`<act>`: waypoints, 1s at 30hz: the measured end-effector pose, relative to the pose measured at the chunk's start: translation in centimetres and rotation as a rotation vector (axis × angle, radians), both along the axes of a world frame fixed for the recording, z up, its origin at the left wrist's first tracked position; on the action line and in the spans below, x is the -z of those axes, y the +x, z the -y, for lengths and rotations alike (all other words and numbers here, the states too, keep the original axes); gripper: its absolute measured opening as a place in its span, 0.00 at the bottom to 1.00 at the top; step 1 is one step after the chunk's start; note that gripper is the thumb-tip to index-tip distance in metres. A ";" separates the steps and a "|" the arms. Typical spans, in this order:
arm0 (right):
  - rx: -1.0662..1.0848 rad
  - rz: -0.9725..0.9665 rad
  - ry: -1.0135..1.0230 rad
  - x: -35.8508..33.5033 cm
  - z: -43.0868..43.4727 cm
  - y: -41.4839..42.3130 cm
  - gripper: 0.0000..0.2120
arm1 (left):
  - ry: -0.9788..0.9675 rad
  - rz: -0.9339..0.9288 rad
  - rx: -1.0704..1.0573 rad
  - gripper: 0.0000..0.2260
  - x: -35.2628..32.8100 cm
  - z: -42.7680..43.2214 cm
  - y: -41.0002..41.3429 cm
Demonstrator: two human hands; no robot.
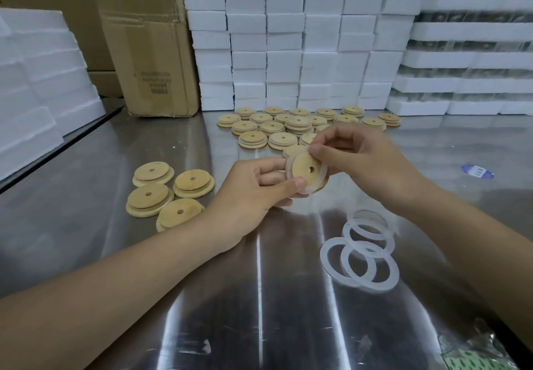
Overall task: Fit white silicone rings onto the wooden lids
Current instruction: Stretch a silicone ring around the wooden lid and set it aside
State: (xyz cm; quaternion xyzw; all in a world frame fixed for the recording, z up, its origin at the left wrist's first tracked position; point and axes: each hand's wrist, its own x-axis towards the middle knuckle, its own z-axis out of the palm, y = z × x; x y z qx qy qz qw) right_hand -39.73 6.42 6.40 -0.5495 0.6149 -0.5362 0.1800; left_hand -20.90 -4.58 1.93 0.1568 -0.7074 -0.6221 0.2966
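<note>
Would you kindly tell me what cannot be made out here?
Head view: whether the white silicone ring sits fully round the held round wooden lid; left hand and right hand cover its rim.
Head view: print on the brown cardboard box; blurred.
Head view: green-patterned plastic packet; cut by the bottom edge.

carton [150, 52] print: unreadable | blue label [477, 172]: blurred | far lids [298, 123]: partly behind right hand [366, 164]

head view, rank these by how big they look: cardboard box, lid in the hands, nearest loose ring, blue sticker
1. cardboard box, by far the largest
2-3. nearest loose ring and held lid look about alike. The ring lies closer to the camera, so I won't rank them.
4. blue sticker, the smallest
</note>
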 end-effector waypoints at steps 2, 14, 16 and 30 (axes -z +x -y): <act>0.012 -0.023 0.022 0.1 0.0 -0.2 0.06 | 0.029 -0.007 -0.046 0.12 0.0 0.2 0.0; -0.078 -0.017 0.059 -0.4 -0.4 -2.1 0.07 | 0.204 -0.072 -0.075 0.13 -0.6 -0.1 0.0; -0.060 -0.038 0.051 -0.4 -0.4 -1.9 0.08 | 0.188 -0.078 -0.071 0.13 -0.5 0.0 0.1; -0.141 -0.268 0.013 0.3 -0.3 0.3 0.02 | 0.006 0.020 -0.023 0.14 -0.1 -0.4 0.0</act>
